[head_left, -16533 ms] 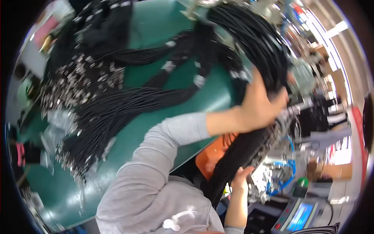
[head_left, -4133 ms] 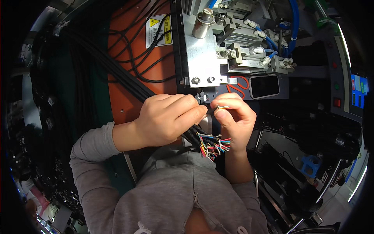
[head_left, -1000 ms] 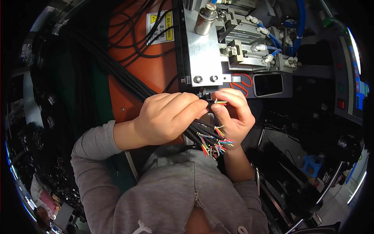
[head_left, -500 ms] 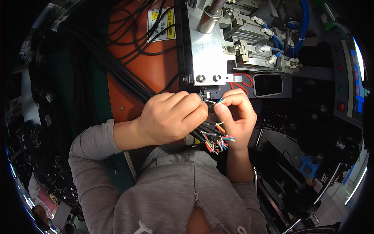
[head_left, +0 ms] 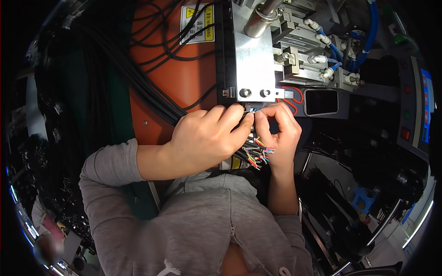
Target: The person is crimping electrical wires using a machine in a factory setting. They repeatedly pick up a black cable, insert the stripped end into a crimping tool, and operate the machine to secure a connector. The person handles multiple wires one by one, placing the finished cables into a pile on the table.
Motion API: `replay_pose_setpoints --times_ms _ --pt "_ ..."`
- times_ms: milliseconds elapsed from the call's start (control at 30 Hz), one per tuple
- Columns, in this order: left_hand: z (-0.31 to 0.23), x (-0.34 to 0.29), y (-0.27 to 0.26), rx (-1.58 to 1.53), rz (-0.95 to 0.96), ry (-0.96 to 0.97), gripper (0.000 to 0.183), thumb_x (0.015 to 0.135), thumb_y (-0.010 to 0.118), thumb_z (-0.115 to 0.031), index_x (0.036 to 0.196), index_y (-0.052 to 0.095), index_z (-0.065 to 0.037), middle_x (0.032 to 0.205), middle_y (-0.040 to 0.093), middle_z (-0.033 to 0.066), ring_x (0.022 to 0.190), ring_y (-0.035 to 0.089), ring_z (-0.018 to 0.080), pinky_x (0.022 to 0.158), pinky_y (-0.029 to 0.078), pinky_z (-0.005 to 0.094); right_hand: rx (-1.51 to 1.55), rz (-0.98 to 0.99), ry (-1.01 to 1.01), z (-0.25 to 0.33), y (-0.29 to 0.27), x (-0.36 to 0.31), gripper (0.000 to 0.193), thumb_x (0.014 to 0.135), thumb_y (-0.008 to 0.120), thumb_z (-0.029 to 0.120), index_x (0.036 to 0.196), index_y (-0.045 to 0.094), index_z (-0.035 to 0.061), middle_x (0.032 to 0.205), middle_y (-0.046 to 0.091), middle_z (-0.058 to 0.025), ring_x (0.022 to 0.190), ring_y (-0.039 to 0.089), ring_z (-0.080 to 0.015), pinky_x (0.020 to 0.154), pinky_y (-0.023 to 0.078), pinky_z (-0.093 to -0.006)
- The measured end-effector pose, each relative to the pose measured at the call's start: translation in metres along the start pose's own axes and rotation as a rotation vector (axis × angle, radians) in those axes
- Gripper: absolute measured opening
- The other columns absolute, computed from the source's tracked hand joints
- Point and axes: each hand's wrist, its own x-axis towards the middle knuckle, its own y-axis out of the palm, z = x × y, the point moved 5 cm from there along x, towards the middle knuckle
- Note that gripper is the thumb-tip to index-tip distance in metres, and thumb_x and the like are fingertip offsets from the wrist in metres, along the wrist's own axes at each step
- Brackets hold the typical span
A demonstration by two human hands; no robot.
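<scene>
My left hand (head_left: 205, 133) is closed around the end of a black cable, thumb and forefinger pinched close to its thin wires. Those wires (head_left: 253, 110), white and blue, lie between my fingertips just below the front edge of a metal machine plate (head_left: 255, 60). My right hand (head_left: 284, 131) pinches the wire tips with thumb and forefinger. Its other fingers are curled. Below my hands, a bunch of cable ends with loose red, yellow, blue and white wires (head_left: 258, 156) sticks out. The rest of the held cable is hidden by my left hand.
Black cables (head_left: 156, 99) run across an orange surface (head_left: 184, 76) at the left. Air cylinders (head_left: 301, 64) with blue hoses stand behind the plate. A phone (head_left: 321, 101) lies beside an orange cord (head_left: 292, 97). At the right edge is a control panel (head_left: 410, 106) with buttons.
Both hands have moved up slightly, nearer the plate's edge. My fingertips have come closer together over the wires, which were fanned out before. The whole view has shifted a little.
</scene>
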Motion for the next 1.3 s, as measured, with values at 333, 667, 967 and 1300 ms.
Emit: replay_pose_setpoints --times_ms 333,667,967,1300 --pt "0.004 -0.001 0.002 -0.037 -0.078 0.02 0.026 0.07 0.062 -0.009 0.095 0.069 -0.008 0.068 0.047 -0.0015 0.054 0.049 0.0089 0.045 0.038 0.0224 0.239 -0.099 0.064 -0.015 0.01 -0.005 0.007 0.077 0.06 -0.001 0.074 0.054 -0.0007 0.07 0.053 -0.0054 0.064 0.05 -0.0125 0.061 0.041 -0.0245" --pt "0.004 -0.002 -0.006 0.058 0.035 -0.036 0.013 0.066 0.062 -0.009 0.079 0.062 -0.004 0.069 0.049 -0.0004 0.055 0.051 0.0085 0.047 0.039 0.0214 0.637 -0.039 0.349 -0.036 0.022 -0.012 0.01 0.084 0.063 0.003 0.087 0.055 0.0013 0.074 0.051 0.002 0.069 0.044 -0.0033 0.062 0.037 -0.0187" --pt "0.007 0.004 -0.019 -0.147 -0.207 0.067 0.025 0.07 0.07 -0.013 0.093 0.068 -0.004 0.077 0.056 0.0035 0.057 0.056 0.0115 0.051 0.044 0.0216 0.566 0.091 -0.234 -0.004 -0.007 -0.004 0.016 0.07 0.073 -0.004 0.085 0.067 -0.0003 0.083 0.065 -0.0114 0.075 0.062 -0.0192 0.067 0.049 -0.0279" --pt "0.015 0.002 -0.02 -0.358 -0.21 0.007 0.021 0.068 0.071 -0.008 0.085 0.063 0.002 0.063 0.054 0.0064 0.051 0.055 0.0173 0.042 0.043 0.0282 0.53 -0.124 -0.057 0.019 0.002 -0.007 0.014 0.074 0.071 -0.004 0.085 0.063 -0.0033 0.089 0.062 -0.0126 0.08 0.06 -0.017 0.071 0.048 -0.0267"
